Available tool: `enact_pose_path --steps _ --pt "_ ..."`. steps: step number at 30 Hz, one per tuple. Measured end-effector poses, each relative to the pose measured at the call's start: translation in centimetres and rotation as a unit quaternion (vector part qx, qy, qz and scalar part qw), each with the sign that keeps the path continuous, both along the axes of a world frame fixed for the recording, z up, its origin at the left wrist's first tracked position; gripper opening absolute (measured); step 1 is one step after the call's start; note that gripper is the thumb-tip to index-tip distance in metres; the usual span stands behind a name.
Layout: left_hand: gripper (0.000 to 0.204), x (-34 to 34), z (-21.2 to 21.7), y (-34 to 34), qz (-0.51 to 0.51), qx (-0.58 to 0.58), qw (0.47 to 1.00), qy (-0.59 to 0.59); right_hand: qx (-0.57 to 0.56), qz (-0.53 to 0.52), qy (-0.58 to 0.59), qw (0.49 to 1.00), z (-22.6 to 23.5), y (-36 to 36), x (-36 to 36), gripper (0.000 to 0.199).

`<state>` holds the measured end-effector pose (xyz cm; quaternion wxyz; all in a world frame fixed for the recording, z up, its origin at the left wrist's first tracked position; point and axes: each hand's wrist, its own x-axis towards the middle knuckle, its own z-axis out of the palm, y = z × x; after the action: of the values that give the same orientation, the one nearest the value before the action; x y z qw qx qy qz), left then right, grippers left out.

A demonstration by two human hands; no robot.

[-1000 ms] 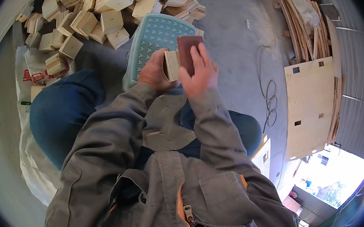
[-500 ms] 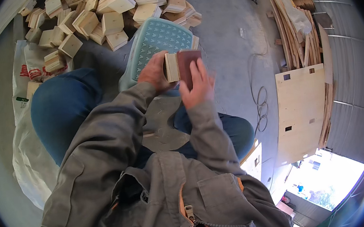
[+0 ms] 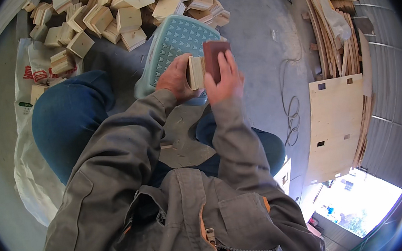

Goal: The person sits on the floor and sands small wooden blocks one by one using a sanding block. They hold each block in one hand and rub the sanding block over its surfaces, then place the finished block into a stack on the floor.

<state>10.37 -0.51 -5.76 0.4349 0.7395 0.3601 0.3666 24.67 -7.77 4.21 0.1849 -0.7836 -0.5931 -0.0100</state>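
Note:
My left hand (image 3: 175,80) is closed around a small stack of plywood pieces (image 3: 197,72), held on edge above the near side of a pale blue-green plastic stool (image 3: 175,41). My right hand (image 3: 224,85) grips a flat reddish-brown sanding block (image 3: 213,54). Its fingers lie over the block's right face, and the thumb is at the near left edge. The block stands upright right beside the plywood's right side; whether the two touch is hard to make out.
Beyond the stool lies a heap of cut plywood blocks (image 3: 128,20). White plastic sacking (image 3: 30,158) spreads along my left. To the right are a looped cable (image 3: 292,116) on the grey floor, a large plywood panel (image 3: 339,116) and stacked wood strips (image 3: 326,39).
The sanding block has moved slightly away from me and to the right along the plywood's side, with my right hand on it. My left hand keeps its hold; the whole view has shifted a little.

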Motion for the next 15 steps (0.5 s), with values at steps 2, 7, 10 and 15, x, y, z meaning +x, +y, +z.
enact_pose_path --steps 2,7,10,15 --pt "0.103 0.2 0.3 -0.1 -0.006 -0.006 1.0 -0.005 0.009 -0.023 0.004 1.0 -0.4 3.3 1.4 0.067" --pt "0.105 0.5 1.4 -0.2 -0.006 -0.02 1.0 0.004 -0.043 -0.033 0.041 0.998 0.0 5.3 2.9 0.071" --pt "0.102 0.2 0.9 0.0 0.003 -0.019 1.0 0.01 -0.002 0.007 0.002 1.0 -0.7 2.5 2.0 0.07" --pt "0.095 0.7 0.2 0.0 0.013 -0.014 1.0 -0.003 -0.017 0.002 0.027 0.999 1.0 -6.7 -2.4 0.071"
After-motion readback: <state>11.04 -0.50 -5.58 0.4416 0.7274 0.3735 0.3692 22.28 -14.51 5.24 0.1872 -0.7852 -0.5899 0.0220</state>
